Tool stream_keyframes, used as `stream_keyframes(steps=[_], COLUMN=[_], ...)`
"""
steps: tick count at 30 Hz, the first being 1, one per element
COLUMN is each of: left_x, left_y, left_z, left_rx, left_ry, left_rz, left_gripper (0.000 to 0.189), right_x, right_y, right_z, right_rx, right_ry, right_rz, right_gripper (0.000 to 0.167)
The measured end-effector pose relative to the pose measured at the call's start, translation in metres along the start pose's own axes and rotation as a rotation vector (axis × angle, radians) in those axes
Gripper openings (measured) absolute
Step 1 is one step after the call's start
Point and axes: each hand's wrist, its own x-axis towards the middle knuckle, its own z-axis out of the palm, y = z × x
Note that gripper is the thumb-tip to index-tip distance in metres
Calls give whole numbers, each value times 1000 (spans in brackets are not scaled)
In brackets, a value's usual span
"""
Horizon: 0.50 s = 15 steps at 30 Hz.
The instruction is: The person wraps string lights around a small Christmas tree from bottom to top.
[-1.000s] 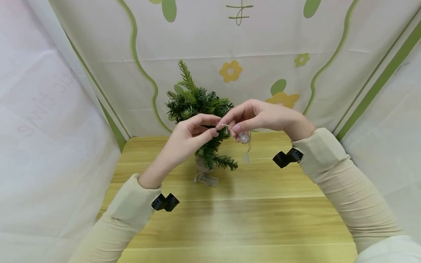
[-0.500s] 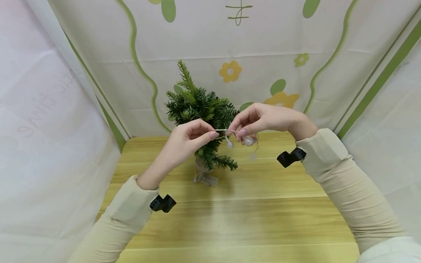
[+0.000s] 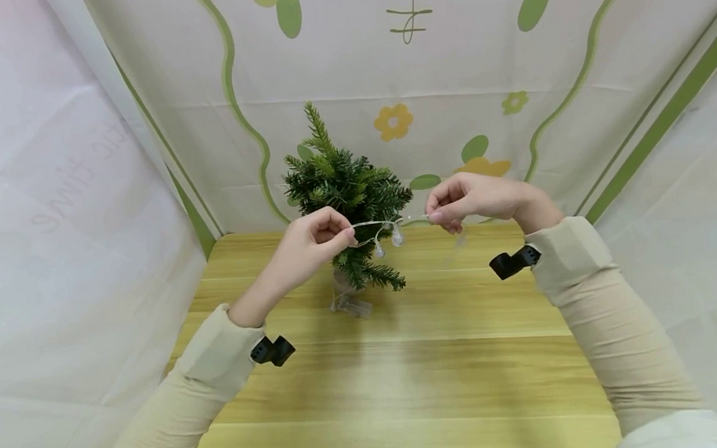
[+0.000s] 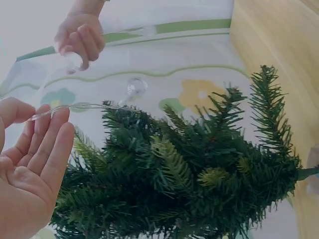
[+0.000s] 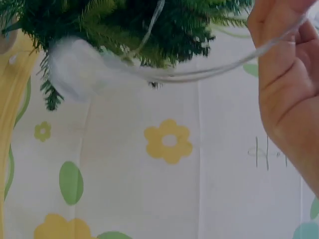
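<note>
- Presently, the left hand pinches the light string between thumb and forefinger; in the left wrist view its other fingers lie fairly straight below the wire.
- The right hand pinches the string farther along with thumb and forefinger, its remaining fingers curled.
- Between the two hands, the string crosses in front of the tree, on the side toward the table's far edge.
- Two clear bulbs dangle from it, nearer the left hand than the right.
- A faint, blurred strand hangs below the right hand.
- The tree stands near the far edge of the table, left of its middle, on a pale base.
- Beside that base, toward the near edge, lies a small whitish piece, too small to make out.
- Beyond the far edge hangs a flowered cloth.
</note>
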Motion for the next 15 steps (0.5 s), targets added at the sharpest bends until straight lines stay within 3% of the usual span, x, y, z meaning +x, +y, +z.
stream_keyframes(steps=[4,7,11,15], left_x=[-1,0,0,2], left_y=[-3,-4,-3,-4], left_z=[3,6,10,12], left_rx=[54,149,252,261], left_ry=[4,18,39,83], left_rz=[6,69,168,228], left_gripper=[13,12,13,16], right_x=[-10,-15,-16,-14], right_y=[4,4,-1,-7], right_z=[-7,-10,-10,-9], right_rx=[135,245,295,438], right_ry=[78,152,219,281], right_rz=[-157,-269,-389,-520], right_gripper=[23,28,34,27])
